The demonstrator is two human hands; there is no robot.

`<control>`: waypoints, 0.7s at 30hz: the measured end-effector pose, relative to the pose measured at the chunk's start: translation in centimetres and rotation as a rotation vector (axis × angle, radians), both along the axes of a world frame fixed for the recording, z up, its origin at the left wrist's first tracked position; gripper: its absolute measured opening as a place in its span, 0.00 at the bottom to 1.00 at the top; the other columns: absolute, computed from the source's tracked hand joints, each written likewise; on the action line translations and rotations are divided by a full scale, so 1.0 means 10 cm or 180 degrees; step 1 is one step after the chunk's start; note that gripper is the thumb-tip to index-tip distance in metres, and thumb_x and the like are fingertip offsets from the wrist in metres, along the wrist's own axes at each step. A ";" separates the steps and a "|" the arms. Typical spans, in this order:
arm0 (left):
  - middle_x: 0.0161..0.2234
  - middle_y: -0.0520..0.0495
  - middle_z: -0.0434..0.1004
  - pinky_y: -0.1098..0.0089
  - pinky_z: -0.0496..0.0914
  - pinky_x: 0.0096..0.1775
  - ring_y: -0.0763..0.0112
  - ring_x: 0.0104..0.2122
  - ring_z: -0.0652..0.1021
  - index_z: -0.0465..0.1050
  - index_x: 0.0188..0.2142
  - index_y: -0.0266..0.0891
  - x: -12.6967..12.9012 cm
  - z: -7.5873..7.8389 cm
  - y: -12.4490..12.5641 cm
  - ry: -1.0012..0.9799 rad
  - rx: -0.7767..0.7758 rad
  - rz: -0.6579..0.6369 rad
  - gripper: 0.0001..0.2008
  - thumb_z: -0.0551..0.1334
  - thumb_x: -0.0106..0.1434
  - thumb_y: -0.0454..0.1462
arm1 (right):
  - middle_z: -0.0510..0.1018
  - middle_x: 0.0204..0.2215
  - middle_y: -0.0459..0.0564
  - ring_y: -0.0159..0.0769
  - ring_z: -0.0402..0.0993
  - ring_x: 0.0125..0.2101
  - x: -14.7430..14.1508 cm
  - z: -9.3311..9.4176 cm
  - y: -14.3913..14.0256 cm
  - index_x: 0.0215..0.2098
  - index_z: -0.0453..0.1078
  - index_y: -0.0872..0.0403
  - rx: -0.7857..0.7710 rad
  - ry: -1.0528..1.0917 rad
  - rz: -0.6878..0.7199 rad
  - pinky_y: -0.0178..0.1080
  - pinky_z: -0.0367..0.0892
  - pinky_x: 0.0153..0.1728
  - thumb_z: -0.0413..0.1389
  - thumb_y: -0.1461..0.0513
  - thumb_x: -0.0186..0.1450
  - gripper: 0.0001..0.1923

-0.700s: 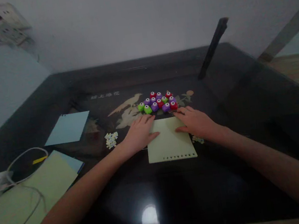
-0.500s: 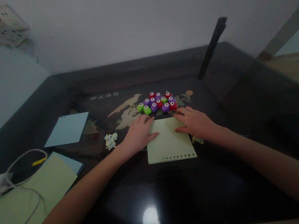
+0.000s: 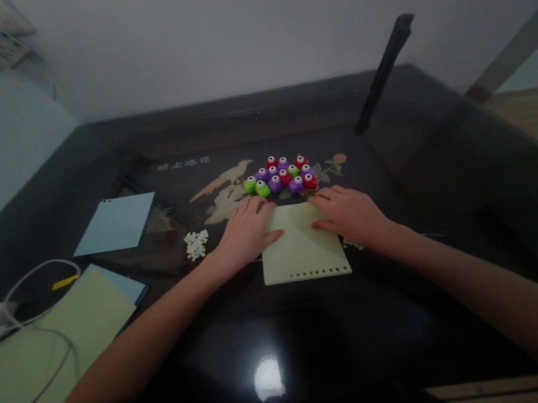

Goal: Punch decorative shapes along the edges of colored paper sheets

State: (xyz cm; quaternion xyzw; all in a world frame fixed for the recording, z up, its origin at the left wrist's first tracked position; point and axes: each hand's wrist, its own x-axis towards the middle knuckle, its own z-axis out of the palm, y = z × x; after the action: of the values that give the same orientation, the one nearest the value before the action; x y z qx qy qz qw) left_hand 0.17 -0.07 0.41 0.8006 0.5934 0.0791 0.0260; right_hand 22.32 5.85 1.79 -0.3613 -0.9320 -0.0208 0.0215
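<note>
A pale yellow-green sheet of paper (image 3: 300, 244), with a row of punched holes along its near edge, lies on the black table in front of me. My left hand (image 3: 250, 230) holds its left side, thumb on the sheet and fingers at the far left corner. At the opposite side my right hand (image 3: 349, 213), with a ring on one finger, grips in the same way. Just beyond the fingertips sits a cluster of red, purple and green toys (image 3: 280, 175) with eye-like white tops.
Small puzzle-like pieces (image 3: 197, 244) lie left of my left hand; more pieces (image 3: 355, 244) are partly hidden under my right. A blue sheet (image 3: 118, 224), larger yellow-green sheets (image 3: 85, 323) and a white cable (image 3: 31, 270) are on the left. A black stick-like object (image 3: 384, 73) stands tilted behind.
The view has tilted slightly down, so everything sits a little higher in the frame. Both hands keep the same place on the sheet.
</note>
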 end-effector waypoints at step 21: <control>0.28 0.49 0.72 0.69 0.67 0.31 0.72 0.26 0.72 0.73 0.38 0.34 -0.31 0.08 0.23 -0.2285 -0.0718 0.0394 0.12 0.63 0.57 0.40 | 0.80 0.34 0.54 0.40 0.77 0.33 0.12 -0.02 0.34 0.43 0.72 0.58 -0.2379 0.2396 -0.0505 0.43 0.72 0.36 0.58 0.61 0.57 0.16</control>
State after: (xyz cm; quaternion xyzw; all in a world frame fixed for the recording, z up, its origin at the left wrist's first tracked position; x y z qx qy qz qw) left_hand -2.93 2.26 1.23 0.6767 0.5987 0.2901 0.3154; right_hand 23.53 9.27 1.57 -0.3961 -0.7735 0.4419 0.2225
